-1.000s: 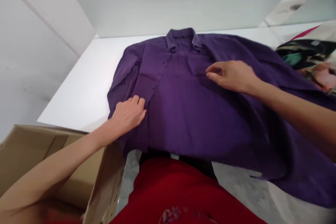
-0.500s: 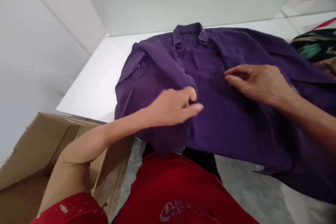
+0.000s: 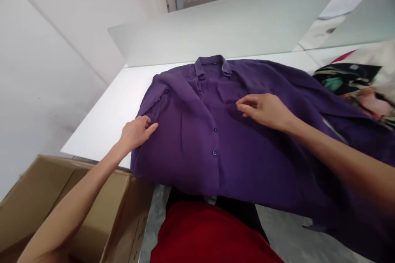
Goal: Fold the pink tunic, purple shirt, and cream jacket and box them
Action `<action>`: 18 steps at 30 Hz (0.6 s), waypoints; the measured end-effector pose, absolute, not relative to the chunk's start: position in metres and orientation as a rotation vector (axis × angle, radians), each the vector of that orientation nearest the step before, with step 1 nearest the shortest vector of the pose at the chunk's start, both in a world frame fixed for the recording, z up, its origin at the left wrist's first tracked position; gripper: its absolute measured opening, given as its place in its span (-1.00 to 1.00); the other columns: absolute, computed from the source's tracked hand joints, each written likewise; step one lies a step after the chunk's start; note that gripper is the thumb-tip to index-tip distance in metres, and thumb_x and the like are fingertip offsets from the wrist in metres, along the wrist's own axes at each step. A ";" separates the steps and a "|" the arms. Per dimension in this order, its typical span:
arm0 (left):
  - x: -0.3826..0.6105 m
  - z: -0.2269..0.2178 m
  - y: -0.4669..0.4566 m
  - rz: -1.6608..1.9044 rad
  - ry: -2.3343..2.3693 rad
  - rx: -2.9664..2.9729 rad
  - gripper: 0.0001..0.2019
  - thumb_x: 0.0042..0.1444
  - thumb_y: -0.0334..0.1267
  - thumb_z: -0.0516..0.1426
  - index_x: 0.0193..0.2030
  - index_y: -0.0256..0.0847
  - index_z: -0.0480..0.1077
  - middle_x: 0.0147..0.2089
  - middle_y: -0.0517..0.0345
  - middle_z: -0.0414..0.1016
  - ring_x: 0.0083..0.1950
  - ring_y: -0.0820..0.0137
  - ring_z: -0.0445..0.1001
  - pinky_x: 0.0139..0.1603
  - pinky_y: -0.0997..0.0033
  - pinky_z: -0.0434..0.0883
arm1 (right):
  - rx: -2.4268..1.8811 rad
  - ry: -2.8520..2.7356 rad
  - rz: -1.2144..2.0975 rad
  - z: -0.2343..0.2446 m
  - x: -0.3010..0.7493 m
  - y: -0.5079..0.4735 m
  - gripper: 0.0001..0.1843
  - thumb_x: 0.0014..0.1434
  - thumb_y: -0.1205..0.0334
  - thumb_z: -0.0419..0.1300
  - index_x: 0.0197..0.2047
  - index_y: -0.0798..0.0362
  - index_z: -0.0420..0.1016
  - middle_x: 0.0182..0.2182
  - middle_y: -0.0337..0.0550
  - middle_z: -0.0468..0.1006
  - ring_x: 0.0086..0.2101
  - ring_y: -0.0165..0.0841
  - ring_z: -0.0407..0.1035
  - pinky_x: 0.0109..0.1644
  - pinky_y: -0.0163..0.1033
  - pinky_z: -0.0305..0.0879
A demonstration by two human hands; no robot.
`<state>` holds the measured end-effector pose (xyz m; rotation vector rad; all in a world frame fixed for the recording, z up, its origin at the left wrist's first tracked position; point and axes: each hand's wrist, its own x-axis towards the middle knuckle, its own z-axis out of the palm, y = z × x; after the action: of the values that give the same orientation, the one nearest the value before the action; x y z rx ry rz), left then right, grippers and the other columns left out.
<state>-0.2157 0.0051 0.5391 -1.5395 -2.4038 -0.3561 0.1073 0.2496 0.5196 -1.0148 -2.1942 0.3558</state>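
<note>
Head view: a purple button-front shirt [image 3: 185, 144] is lying face up on a white table [image 3: 105, 127], collar pointing away from the person. It's spreading past the table's near edge, with the hem hanging over and the right side running off toward the frame edge, so the cloth looks wider than the tabletop can carry.

Hands are working well apart, one on each side of the placket and its dark buttons [image 3: 214, 153]. The left hand [image 3: 136, 133] is resting open on the shirt's left side, fingers spread near a folded sleeve [image 3: 157, 102], apparently pressing rather than gripping. The right hand [image 3: 265, 111] is hovering low over the chest area, fingers loosely curled. Its fingertips seem to be at the cloth, but from this angle I can't tell if they're pinching it.

A cardboard box [image 3: 129, 218] is sitting open below the left forearm, a red top [image 3: 210, 234] is covering the person's torso, and patterned fabric [image 3: 348, 78] is lying at the far right corner, behind the shirt.
</note>
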 end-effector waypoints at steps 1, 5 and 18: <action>-0.219 0.537 0.006 -0.335 -2.441 -1.523 -0.65 0.31 0.12 0.07 -0.19 -0.12 0.42 -0.16 0.02 0.62 -0.14 0.14 0.58 -0.17 0.27 0.35 | -0.995 -2.197 0.395 0.526 0.097 0.254 -0.82 0.27 0.23 0.22 -0.17 -0.02 0.68 -0.33 -0.19 0.67 -0.32 -0.23 0.60 -0.10 -0.16 0.47; -0.220 0.525 0.007 -0.406 -2.471 -1.582 -0.68 0.27 0.07 0.02 -0.37 -0.09 0.23 -0.36 0.12 0.50 -0.28 0.20 0.49 -0.25 0.30 0.21 | -1.011 -2.202 0.464 0.552 0.055 0.273 -0.76 0.27 0.29 0.21 -0.08 0.08 0.69 -0.39 -0.14 0.65 -0.28 -0.22 0.61 -0.06 -0.18 0.47; -0.241 0.512 -0.005 -0.755 -2.594 -1.777 -0.70 0.24 0.12 0.00 -0.16 -0.03 0.33 -0.54 0.32 0.24 -0.46 0.27 0.33 -0.32 0.32 0.21 | -1.234 -2.052 0.373 0.609 -0.064 0.360 -0.81 0.29 0.17 0.26 -0.22 0.08 0.65 -0.49 -0.07 0.57 -0.21 -0.14 0.57 0.05 -0.06 0.45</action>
<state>-0.2409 -0.0055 0.5119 -1.7772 -2.5941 -0.7547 -0.0637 0.3598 0.6088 -1.2345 -2.0518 0.3730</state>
